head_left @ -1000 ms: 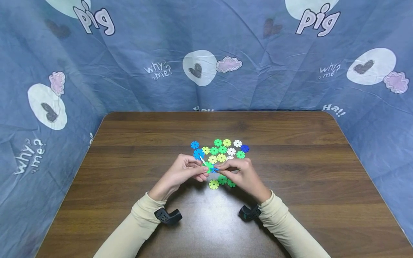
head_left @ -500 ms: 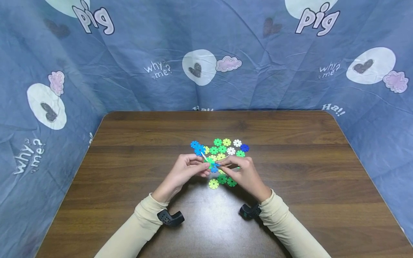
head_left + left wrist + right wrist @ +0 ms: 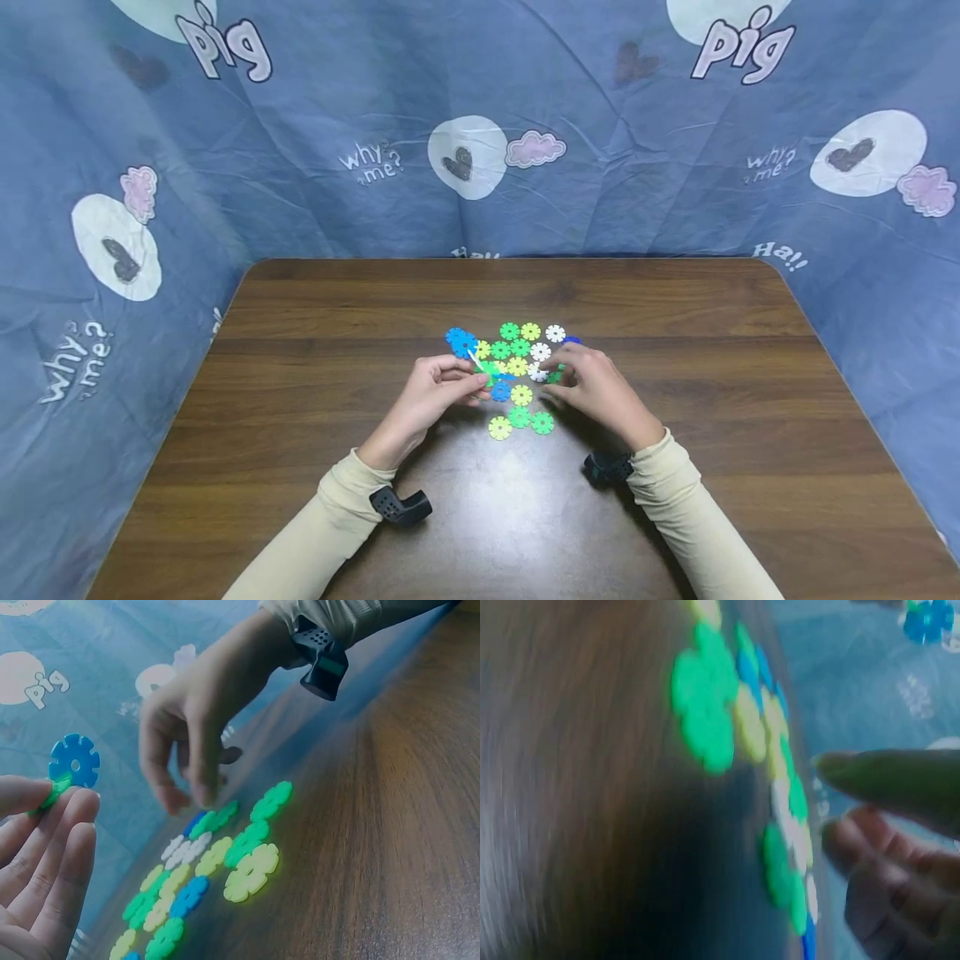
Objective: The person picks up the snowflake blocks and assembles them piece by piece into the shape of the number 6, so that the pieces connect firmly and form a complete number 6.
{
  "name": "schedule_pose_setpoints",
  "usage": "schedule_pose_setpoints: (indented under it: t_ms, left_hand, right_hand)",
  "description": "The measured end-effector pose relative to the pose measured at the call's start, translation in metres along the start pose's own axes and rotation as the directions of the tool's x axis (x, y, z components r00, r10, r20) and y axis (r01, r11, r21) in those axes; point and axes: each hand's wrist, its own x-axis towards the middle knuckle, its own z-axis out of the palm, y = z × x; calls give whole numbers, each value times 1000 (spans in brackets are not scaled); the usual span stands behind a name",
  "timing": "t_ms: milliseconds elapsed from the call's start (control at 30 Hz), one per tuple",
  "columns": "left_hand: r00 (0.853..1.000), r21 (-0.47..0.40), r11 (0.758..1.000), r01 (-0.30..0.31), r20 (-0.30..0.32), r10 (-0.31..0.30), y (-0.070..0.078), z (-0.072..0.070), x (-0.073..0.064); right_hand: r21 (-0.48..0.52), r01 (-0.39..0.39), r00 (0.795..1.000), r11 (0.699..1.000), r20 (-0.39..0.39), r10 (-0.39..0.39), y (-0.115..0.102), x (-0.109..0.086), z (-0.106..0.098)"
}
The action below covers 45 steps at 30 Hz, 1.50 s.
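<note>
My left hand (image 3: 438,396) pinches a green notched snowflake disc (image 3: 489,372) between thumb and fingers, raised above the table. Joined to it are a white disc (image 3: 476,360) seen edge-on and a blue disc (image 3: 75,761), which stands upright in the left wrist view. To the right, my right hand (image 3: 596,383) hovers low over the spread discs, its fingers loosely bent and nothing between thumb and fingertips. Beneath its fingers lie a white disc (image 3: 537,372) and a partly hidden green disc (image 3: 555,377). The right wrist view is blurred.
Loose green, yellow, white and blue discs lie flat in a cluster mid-table, among them a yellow disc (image 3: 500,428) at the front and a white disc (image 3: 555,333) at the back. The wooden table (image 3: 337,317) meets a blue printed cloth (image 3: 630,192) behind it.
My right hand has let go of the joined discs and moved right, over the loose ones. The left hand still holds them, shifted slightly away from me.
</note>
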Motion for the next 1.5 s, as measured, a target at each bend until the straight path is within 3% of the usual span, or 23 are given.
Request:
schedule_pose_setpoints:
  t_ms: [233, 700, 900, 1033, 1133, 1267, 1500]
  left_hand:
    - [1000, -4, 1000, -1, 0, 1, -3, 0, 2]
    - [1000, 19, 1000, 2, -1, -2, -1, 0, 1]
    - [1000, 17, 1000, -11, 5, 11, 0, -1, 0]
    - [1000, 2, 1000, -17, 8, 17, 1, -1, 0]
    - [1000, -9, 1000, -22, 12, 22, 1, -1, 0]
    - [1000, -7, 1000, -26, 13, 26, 0, -1, 1]
    - [1000, 11, 1000, -16, 14, 16, -3, -2, 1]
  right_hand:
    - [-47, -111, 992, 993, 61, 114, 15, -5, -3]
    - [71, -169, 977, 983, 142, 158, 18, -1, -1]
    - [149, -139, 980, 979, 160, 115, 13, -1, 0]
    - [335, -137, 983, 932, 160, 87, 7, -1, -3]
    - [480, -140, 987, 866, 132, 87, -1, -2, -7]
    - [572, -129, 992, 810, 86, 97, -10, -3, -11]
    - [602, -130, 992, 788, 78, 104, -19, -3, -11]
